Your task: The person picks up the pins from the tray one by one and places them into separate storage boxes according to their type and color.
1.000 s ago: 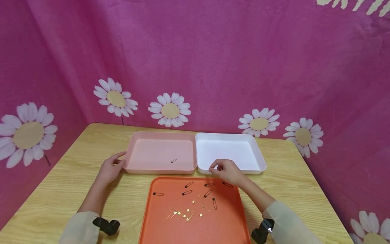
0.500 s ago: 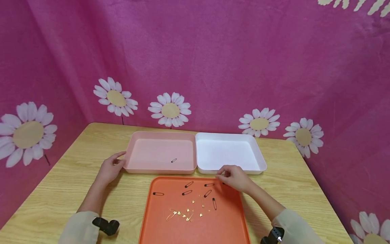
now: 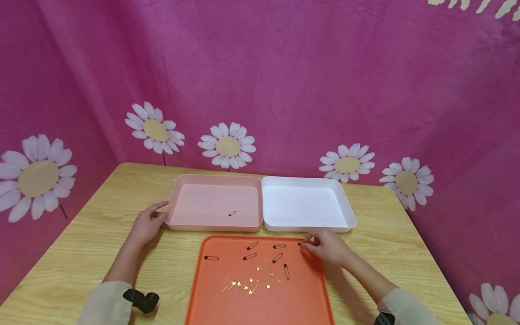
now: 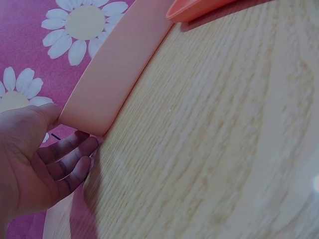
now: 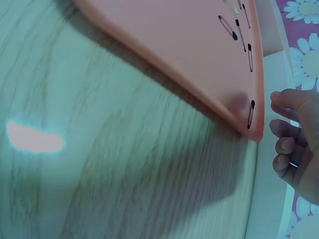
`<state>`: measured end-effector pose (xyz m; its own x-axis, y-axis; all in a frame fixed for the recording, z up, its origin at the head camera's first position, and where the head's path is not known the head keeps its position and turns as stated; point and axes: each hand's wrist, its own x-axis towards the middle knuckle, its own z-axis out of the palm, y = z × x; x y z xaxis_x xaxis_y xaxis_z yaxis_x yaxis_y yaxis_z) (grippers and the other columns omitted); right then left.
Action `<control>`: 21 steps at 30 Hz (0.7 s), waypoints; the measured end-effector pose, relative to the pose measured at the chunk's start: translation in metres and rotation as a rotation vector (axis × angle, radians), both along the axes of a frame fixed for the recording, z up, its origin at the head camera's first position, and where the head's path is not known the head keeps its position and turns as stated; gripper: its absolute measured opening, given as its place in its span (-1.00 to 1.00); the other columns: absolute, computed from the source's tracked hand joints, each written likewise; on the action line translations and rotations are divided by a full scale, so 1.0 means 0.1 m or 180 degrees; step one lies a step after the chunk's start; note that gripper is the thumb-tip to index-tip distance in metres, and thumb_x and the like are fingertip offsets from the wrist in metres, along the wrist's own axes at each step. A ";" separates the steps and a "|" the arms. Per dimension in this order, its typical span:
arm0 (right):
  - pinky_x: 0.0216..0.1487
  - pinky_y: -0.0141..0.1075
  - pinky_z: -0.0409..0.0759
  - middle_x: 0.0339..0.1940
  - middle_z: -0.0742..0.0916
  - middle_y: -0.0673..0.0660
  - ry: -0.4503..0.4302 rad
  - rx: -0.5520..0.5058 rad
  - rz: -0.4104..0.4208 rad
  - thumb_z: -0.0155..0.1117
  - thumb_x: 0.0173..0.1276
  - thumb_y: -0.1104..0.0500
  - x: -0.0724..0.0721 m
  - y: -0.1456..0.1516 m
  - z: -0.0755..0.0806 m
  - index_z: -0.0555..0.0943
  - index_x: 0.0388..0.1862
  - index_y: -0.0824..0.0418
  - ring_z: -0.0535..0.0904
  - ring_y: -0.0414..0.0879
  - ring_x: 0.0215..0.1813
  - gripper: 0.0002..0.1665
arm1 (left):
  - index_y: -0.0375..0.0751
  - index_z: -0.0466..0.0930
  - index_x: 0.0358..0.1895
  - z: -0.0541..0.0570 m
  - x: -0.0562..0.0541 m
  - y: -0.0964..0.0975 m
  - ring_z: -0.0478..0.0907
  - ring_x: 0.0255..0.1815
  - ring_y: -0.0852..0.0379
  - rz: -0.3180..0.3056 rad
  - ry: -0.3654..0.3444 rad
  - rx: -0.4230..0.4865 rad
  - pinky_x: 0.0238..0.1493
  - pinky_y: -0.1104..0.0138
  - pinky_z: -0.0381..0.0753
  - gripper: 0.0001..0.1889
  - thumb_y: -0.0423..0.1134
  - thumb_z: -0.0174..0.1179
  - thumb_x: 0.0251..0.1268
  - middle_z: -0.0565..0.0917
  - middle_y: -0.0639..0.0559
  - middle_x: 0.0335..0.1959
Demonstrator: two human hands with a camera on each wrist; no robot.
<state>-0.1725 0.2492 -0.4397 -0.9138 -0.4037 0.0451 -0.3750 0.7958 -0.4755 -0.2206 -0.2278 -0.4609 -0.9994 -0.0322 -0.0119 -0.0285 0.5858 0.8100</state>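
My left hand (image 3: 147,225) rests at the left end of the pink tray (image 3: 215,228), its fingertips touching the wall by the front corner. The left wrist view shows the lower fingers loosely bent at that corner. My right hand (image 3: 328,247) hovers over the far right corner of the orange tray (image 3: 260,311), thumb and forefinger apart. Right by these fingertips lies a black safety pin (image 5: 250,114), mostly hidden by the hand in the head view. Several more black safety pins (image 3: 249,256) and small gold pins (image 3: 252,289) lie scattered on the orange tray.
A white tray (image 3: 308,226) stands against the right side of the pink one. One small dark safety pin (image 3: 232,213) lies inside the pink tray. The wooden table (image 3: 382,253) ends at a magenta curtain (image 3: 264,81) with daisies.
My right hand has moved right and toward me, from the white tray's front edge to the orange tray's far right corner. The left hand has stayed at the pink tray.
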 end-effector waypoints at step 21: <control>-0.44 -0.38 0.33 -0.61 0.51 -0.20 0.0257 0.0864 -0.0228 0.31 0.18 0.11 0.11 0.03 -0.12 0.62 -0.36 0.01 0.36 -0.31 -0.50 -0.95 | -0.34 0.30 0.31 -0.01 -0.01 -0.01 0.50 -0.38 0.33 -0.0018 -0.0010 0.0006 -0.32 0.51 0.43 -0.54 -0.27 -0.01 0.39 0.60 -0.42 -0.07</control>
<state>-0.1619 0.2521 -0.4520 -0.9382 -0.3456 0.0179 -0.3413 0.9156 -0.2124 -0.2215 -0.2291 -0.4617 -0.9995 -0.0266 -0.0152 -0.0279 0.5844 0.8110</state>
